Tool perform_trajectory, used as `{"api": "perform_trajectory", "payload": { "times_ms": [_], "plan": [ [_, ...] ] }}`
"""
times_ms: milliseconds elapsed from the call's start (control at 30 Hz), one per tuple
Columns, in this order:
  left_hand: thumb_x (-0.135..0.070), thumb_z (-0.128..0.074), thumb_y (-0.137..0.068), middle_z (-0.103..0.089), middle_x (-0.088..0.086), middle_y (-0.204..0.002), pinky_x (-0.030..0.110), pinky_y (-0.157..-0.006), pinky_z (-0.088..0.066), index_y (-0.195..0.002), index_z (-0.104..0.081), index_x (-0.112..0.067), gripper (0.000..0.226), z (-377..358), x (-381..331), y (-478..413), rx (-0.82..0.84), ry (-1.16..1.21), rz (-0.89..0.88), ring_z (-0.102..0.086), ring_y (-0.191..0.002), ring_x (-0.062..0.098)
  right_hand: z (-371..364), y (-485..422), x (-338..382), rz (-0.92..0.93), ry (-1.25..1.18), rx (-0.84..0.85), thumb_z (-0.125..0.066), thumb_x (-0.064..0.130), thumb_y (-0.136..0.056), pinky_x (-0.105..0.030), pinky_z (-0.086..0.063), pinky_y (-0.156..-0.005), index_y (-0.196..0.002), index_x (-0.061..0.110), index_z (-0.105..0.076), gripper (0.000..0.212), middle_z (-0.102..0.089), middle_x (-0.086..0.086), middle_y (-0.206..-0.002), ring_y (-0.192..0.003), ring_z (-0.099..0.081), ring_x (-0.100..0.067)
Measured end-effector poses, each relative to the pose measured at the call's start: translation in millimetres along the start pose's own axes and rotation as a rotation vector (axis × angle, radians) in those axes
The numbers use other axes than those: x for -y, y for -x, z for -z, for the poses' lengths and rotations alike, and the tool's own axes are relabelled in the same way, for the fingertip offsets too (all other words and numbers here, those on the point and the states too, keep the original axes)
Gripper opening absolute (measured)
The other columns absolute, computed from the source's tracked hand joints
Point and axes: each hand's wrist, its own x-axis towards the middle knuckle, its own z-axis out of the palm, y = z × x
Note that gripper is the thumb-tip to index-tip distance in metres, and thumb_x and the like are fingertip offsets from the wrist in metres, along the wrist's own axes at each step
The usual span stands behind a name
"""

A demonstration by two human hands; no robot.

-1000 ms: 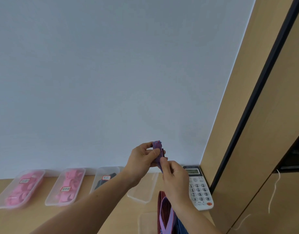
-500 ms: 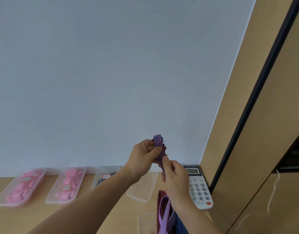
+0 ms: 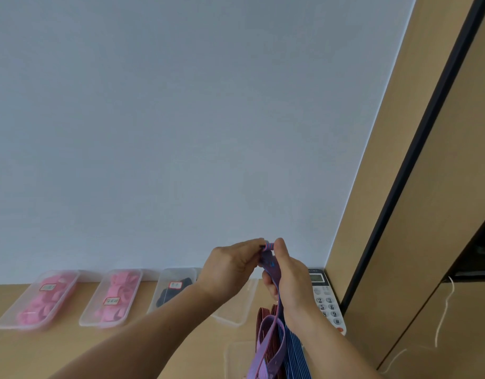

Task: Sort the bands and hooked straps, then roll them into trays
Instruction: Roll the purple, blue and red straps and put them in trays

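Both hands hold a purple striped band (image 3: 271, 265) up above the desk. My left hand (image 3: 230, 265) pinches its top end, and my right hand (image 3: 289, 277) grips it just beside and below, thumb touching the top. The rest of the band hangs down in a loop (image 3: 268, 348) toward the bottom edge. Red striped bands (image 3: 263, 314) and blue striped bands (image 3: 297, 351) lie under it on the desk. Two clear trays (image 3: 38, 299) (image 3: 114, 296) at the left hold pink rolls. A third tray (image 3: 171, 289) holds dark pieces. A fourth clear tray (image 3: 237, 310) sits behind my left wrist.
A white desk phone (image 3: 328, 302) stands at the right against a wooden cabinet (image 3: 416, 242) with a dark edge strip. Another clear tray (image 3: 237, 356) lies near the bottom edge. A white cord (image 3: 443, 315) hangs on the cabinet. A plain wall backs the wooden desk (image 3: 71, 346).
My right hand has moved up, so its thumb now meets the band's top end beside my left fingers. The camera has shifted slightly.
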Motion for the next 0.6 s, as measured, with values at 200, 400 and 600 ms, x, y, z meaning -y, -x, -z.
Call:
{"api": "perform_trajectory", "payload": {
  "times_ms": [200,400,600],
  "plan": [
    [0.017,-0.067,-0.077,-0.073,0.001,-0.115,0.031,-0.058,-0.059,-0.117,-0.071,-0.006,0.046,0,16,7,0.108,-0.076,-0.145,-0.072,-0.077,0.018,3,-2,-2,-0.005,-0.025,0.016,-0.05,0.048,-0.096,-0.02,-0.028,-0.038,-0.085,-0.009,-0.064,0.06,-0.052,-0.005,-0.052,-0.039,-0.036,-0.011],
    [0.006,-0.046,-0.095,-0.061,0.0,-0.136,0.027,-0.101,-0.049,-0.131,-0.062,-0.016,0.045,2,3,-1,0.185,0.56,0.517,-0.061,-0.12,0.007,6,-5,-9,0.076,-0.076,0.056,-0.05,0.034,-0.101,-0.021,-0.026,-0.04,-0.075,0.002,-0.061,0.042,-0.055,-0.005,-0.057,-0.04,-0.036,-0.011],
    [-0.029,-0.059,-0.095,-0.07,0.019,-0.087,0.041,-0.092,-0.055,-0.106,-0.067,0.008,0.039,3,-4,-18,0.326,1.02,0.958,-0.067,-0.083,0.029,7,-10,-24,0.171,-0.007,-0.002,-0.051,0.019,-0.101,-0.021,-0.031,-0.045,-0.08,0.006,-0.062,0.028,-0.06,-0.004,-0.061,-0.047,-0.037,-0.014]
  ]
}}
